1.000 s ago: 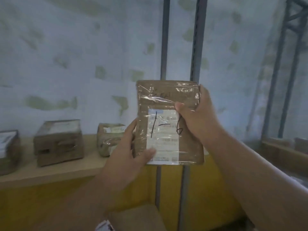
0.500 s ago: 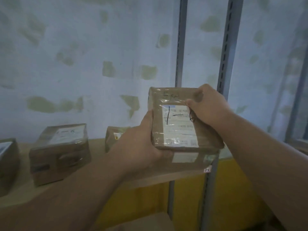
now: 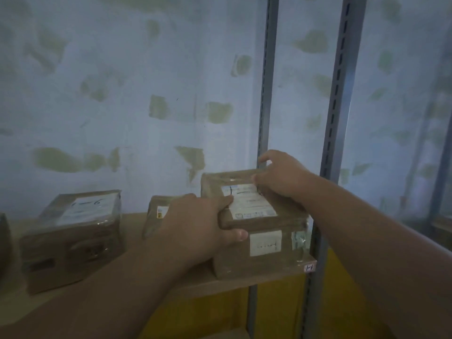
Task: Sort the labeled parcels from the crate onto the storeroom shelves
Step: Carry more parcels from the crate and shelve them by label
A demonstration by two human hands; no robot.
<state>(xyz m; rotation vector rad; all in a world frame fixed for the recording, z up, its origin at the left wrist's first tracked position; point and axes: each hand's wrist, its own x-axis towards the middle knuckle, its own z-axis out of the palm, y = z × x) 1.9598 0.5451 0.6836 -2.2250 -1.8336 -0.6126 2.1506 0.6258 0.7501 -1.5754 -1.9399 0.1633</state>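
Both hands hold one flat brown parcel [image 3: 247,206] wrapped in clear tape, with a white label on its top face that carries a handwritten mark starting with "1". This parcel lies on top of a larger brown box [image 3: 261,253], which stands at the right end of the wooden shelf [image 3: 137,223], close to its front edge.

The left hand [image 3: 195,228] grips the near left corner of the parcel: the thumb is under its front edge and the fingers lie over the top, next to the label. The right hand [image 3: 281,174] is closed loosely over the far right corner, with the fingers curled at the back edge; how firm this grip is, I cannot tell.

Just behind the left hand stands a small taped parcel [image 3: 156,211], partly hidden. More to the left, near the front edge of the shelf, sits a bigger box marked "1-6" [image 3: 73,238]. A small tag [image 3: 309,267] is stuck on the front edge at the right end. Two grey metal uprights [image 3: 340,94] rise beside the right end, in front of a pale wall [image 3: 122,94] with greenish patches.
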